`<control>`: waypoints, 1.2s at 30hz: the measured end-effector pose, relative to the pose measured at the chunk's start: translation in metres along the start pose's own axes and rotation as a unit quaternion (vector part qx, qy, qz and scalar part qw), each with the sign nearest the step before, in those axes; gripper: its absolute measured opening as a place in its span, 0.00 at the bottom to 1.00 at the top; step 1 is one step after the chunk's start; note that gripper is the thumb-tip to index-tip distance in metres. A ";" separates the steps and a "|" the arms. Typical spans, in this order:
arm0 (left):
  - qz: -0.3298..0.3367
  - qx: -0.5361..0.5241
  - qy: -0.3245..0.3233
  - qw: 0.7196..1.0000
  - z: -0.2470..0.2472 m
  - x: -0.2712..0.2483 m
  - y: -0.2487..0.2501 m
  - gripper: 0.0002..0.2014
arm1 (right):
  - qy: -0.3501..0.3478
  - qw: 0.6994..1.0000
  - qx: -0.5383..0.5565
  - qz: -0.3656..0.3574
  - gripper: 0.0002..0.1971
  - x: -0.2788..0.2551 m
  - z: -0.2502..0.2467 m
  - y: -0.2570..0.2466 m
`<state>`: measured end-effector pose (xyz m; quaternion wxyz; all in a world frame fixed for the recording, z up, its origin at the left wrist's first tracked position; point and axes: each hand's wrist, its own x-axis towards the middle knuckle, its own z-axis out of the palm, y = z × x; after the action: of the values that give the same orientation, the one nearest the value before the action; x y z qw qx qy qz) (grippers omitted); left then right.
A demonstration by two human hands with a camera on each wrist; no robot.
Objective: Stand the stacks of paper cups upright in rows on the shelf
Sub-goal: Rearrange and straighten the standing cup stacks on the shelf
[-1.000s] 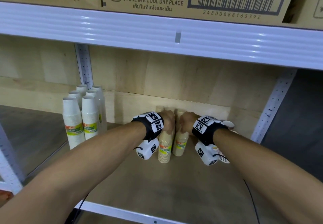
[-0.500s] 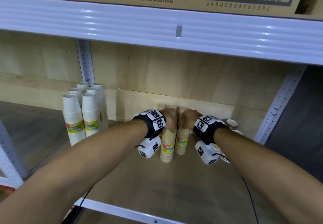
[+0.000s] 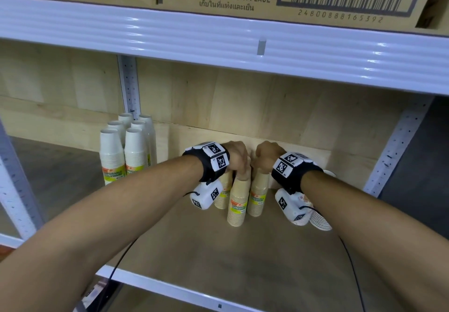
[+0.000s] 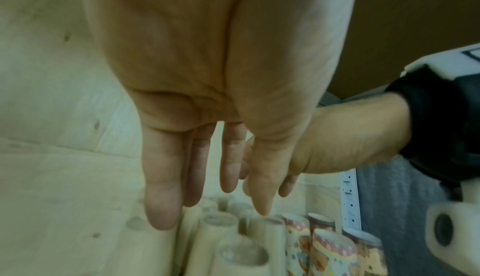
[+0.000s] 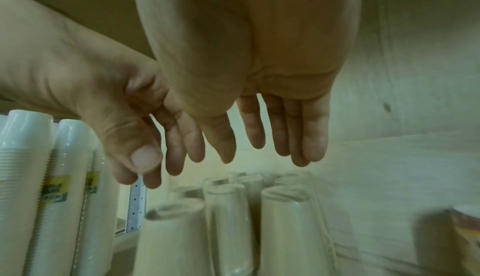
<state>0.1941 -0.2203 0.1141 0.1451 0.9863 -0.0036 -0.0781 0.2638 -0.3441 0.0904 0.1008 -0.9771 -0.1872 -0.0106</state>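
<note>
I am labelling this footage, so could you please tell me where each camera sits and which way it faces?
Head: on the head, looking forward and down into the shelf; both forearms and hands show above the brown cups.
Left wrist: under the left hand, looking along its straight fingers down at the cup tops; the right hand shows too.
Right wrist: under the right hand, looking likewise; the left hand shows.
All three share the brown cups.

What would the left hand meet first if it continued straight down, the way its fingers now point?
Most likely the tops of the brown cup stacks just below the left hand; its fingers hang straight, apparently not touching yet, though depth is unclear.
</note>
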 end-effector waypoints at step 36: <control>-0.212 -0.023 0.113 0.970 -0.118 -0.135 -0.213 0.16 | -0.013 0.950 0.114 -0.292 0.17 -0.010 -0.008 -0.268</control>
<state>0.0756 0.0213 0.1857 0.1470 0.9635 0.2239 0.0049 0.1558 -0.1051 0.1494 0.2014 -0.8618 -0.4656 -0.0054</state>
